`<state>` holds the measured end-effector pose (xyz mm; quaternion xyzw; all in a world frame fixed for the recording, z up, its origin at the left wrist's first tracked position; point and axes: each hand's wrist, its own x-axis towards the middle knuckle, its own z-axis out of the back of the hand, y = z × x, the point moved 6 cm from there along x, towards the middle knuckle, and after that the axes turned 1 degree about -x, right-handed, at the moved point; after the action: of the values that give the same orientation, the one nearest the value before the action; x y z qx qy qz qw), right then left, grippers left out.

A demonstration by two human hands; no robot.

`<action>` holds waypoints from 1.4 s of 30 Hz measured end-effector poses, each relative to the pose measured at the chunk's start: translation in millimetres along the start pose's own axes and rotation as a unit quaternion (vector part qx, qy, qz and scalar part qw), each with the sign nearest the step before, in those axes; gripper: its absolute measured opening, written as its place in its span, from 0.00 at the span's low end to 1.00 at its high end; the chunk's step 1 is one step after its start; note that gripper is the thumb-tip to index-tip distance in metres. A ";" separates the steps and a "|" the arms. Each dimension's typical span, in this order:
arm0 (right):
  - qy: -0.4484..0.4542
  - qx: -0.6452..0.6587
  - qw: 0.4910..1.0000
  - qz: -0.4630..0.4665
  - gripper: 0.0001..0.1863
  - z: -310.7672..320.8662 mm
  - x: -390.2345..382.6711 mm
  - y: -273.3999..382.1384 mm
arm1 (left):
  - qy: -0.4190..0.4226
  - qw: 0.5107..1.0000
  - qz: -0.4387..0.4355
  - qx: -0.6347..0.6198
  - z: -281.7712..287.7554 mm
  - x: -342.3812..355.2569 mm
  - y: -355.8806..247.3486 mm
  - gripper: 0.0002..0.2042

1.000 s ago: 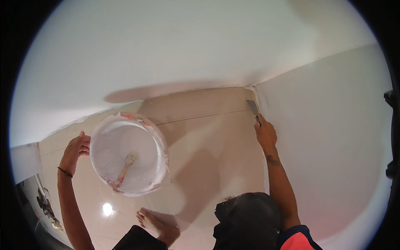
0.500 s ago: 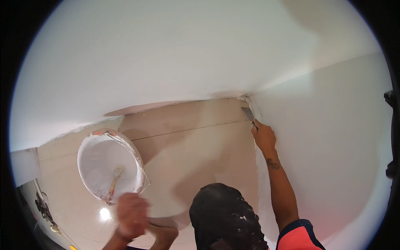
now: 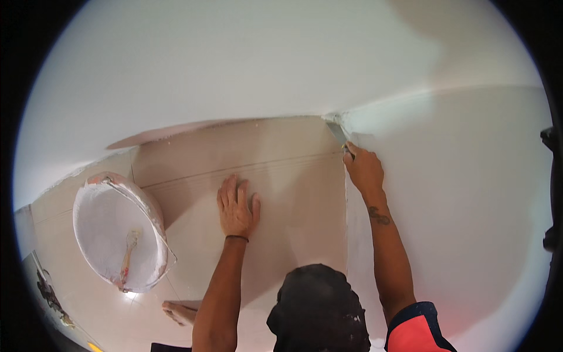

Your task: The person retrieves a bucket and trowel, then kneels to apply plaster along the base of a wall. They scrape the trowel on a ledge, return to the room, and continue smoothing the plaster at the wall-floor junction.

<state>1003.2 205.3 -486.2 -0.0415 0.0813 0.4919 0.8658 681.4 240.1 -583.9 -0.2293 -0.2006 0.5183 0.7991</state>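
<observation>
My right hand (image 3: 365,168) is closed round the handle of a putty knife (image 3: 336,133). The knife's flat grey blade points into the corner where the two white walls meet the tiled floor. Below and left of it, my left hand (image 3: 237,205) lies with fingers outstretched on the beige floor tiles (image 3: 281,217), holding nothing. Left of that hand stands a white-coated bucket (image 3: 105,217) with a wire handle. A paintbrush (image 3: 127,258) leans inside it, bristles toward the bucket's interior.
White walls (image 3: 234,64) rise ahead and at the right (image 3: 457,193). A dark, white-specked rounded shape (image 3: 319,308), seemingly my knee, fills the lower middle. A bare foot (image 3: 179,312) shows beside my left forearm. Blurred items (image 3: 50,299) lie at the far left.
My left hand has moved from beside the bucket, forward and right, down onto the floor. My right hand has carried the putty knife further into the corner. The view has shifted slightly.
</observation>
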 end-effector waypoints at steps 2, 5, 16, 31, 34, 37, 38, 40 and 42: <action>-0.005 -0.024 1.000 0.005 0.23 7.7 -0.9 8.8 | -0.002 1.000 0.000 -0.003 1.1 3.0 -0.8 0.21; 0.096 -0.024 0.992 -0.075 0.23 4.1 -2.9 7.4 | -0.003 1.000 0.003 -0.003 1.7 7.1 -2.2 0.21; 0.073 -0.044 0.995 -0.047 0.21 5.4 -2.0 15.9 | 0.002 1.000 0.011 0.001 0.9 3.8 1.3 0.18; 0.038 -0.027 0.999 -0.013 0.23 19.4 7.3 15.3 | -0.002 1.000 0.006 -0.018 1.5 5.4 1.9 0.19; 0.086 -0.012 0.995 -0.050 0.22 20.2 8.3 19.6 | 0.000 1.000 0.013 -0.011 2.4 5.0 2.1 0.19; -0.001 -0.041 0.998 0.037 0.22 24.5 13.5 27.7 | 0.008 1.000 0.011 -0.013 1.6 5.3 1.4 0.19; -0.015 -0.004 1.000 0.010 0.22 23.1 13.5 21.1 | 0.010 1.000 0.011 -0.014 1.5 6.2 2.0 0.20; 0.057 -0.042 0.997 -0.018 0.22 8.7 12.2 11.9 | 0.007 1.000 0.015 -0.011 1.5 6.2 2.5 0.20; 0.054 -0.053 0.997 -0.004 0.22 7.8 11.9 11.4 | 0.015 1.000 0.020 -0.002 0.6 6.2 2.9 0.20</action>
<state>1000.2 222.4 -480.6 -0.1140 0.1018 0.4887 0.8590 681.3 246.9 -584.6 -0.2424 -0.1847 0.5305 0.7910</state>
